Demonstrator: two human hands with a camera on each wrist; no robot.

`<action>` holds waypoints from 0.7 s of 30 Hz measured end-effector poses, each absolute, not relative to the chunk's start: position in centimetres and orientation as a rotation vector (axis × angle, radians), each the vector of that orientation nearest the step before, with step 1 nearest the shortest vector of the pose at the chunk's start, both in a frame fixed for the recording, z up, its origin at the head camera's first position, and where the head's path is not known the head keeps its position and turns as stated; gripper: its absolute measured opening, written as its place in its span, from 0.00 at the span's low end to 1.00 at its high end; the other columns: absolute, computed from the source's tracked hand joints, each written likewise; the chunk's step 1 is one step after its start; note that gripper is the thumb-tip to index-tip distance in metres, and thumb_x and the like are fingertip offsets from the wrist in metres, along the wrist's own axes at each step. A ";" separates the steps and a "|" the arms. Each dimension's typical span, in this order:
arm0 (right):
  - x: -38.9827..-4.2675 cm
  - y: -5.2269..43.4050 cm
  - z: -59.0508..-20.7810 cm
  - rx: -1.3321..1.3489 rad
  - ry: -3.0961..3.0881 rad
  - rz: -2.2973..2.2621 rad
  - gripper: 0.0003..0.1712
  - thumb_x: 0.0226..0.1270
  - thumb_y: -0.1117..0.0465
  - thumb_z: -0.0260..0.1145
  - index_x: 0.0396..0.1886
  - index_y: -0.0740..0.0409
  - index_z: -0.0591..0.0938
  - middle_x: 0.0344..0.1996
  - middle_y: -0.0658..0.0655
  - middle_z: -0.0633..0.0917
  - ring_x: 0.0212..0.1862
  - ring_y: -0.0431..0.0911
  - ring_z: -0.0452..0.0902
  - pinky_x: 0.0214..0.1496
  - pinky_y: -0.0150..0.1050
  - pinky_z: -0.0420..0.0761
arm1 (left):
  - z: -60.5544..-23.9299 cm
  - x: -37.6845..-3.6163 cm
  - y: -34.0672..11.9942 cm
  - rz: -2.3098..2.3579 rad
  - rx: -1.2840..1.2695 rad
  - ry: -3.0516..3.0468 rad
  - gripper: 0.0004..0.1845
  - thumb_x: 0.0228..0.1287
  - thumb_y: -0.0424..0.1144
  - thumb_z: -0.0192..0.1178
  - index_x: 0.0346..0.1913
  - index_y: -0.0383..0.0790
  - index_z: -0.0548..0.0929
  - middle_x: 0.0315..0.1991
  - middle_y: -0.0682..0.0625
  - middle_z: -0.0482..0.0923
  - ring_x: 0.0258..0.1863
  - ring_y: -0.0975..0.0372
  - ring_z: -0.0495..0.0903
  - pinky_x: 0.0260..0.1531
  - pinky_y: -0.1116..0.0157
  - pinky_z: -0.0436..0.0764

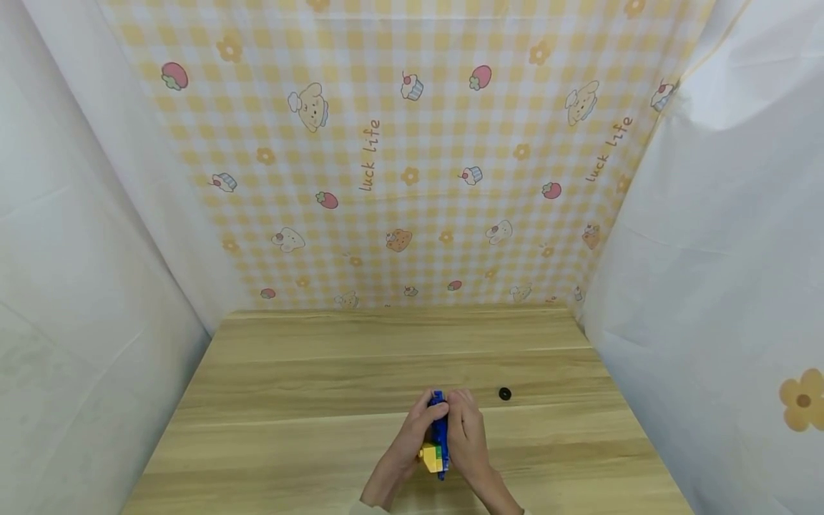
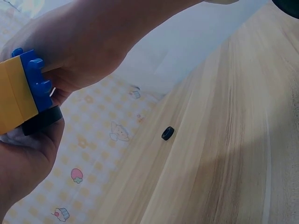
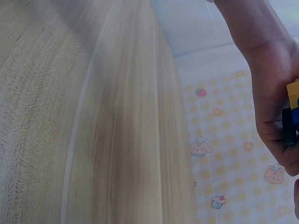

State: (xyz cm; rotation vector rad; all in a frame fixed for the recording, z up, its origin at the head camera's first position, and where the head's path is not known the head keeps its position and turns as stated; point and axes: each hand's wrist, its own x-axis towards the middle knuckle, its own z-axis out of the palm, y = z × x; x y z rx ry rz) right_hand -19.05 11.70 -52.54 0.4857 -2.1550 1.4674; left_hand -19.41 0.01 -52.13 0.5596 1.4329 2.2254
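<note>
A blue and yellow toy car (image 1: 440, 435) built of bricks is gripped between both hands above the wooden table. My left hand (image 1: 409, 438) holds it from the left, thumb lying across the blue part. From the other side, my right hand (image 1: 468, 435) wraps curled fingers against the blue side. A yellow block (image 1: 430, 460) and a small green piece (image 1: 438, 452) show at the near end. In the left wrist view a black wheel (image 2: 42, 121) sits beside blue studs, close to the palm. Much of the toy is hidden behind fingers.
A loose black tyre (image 1: 500, 394) lies flat on the table (image 1: 290, 400), a little right of the right hand. A yellow checked cloth (image 1: 412, 129) hangs at the back, and white sheets (image 1: 708, 250) hang on both sides.
</note>
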 end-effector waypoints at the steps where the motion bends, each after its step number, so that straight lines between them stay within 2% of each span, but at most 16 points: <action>1: -19.0 11.7 -52.5 0.485 -2.156 1.466 0.22 0.69 0.72 0.42 0.15 0.52 0.66 0.24 0.47 0.70 0.29 0.36 0.63 0.28 0.29 0.67 | -52.2 -19.4 0.0 2.224 0.561 1.430 0.10 0.67 0.46 0.42 0.43 0.44 0.62 0.29 0.54 0.72 0.24 0.67 0.76 0.23 0.72 0.77; 11: -17.6 11.2 -49.7 0.510 -2.125 1.491 0.21 0.67 0.75 0.41 0.15 0.57 0.67 0.26 0.50 0.72 0.30 0.37 0.64 0.28 0.29 0.69 | -52.4 -19.5 0.1 2.232 0.557 1.448 0.09 0.67 0.46 0.43 0.42 0.44 0.63 0.29 0.55 0.71 0.24 0.67 0.76 0.23 0.71 0.77; 21: -17.5 11.3 -49.5 0.481 -2.146 1.504 0.22 0.68 0.73 0.41 0.15 0.57 0.69 0.28 0.50 0.74 0.31 0.37 0.65 0.30 0.30 0.70 | -51.4 -19.0 -0.1 2.225 0.538 1.453 0.06 0.68 0.41 0.40 0.42 0.44 0.63 0.29 0.54 0.72 0.24 0.68 0.76 0.23 0.72 0.77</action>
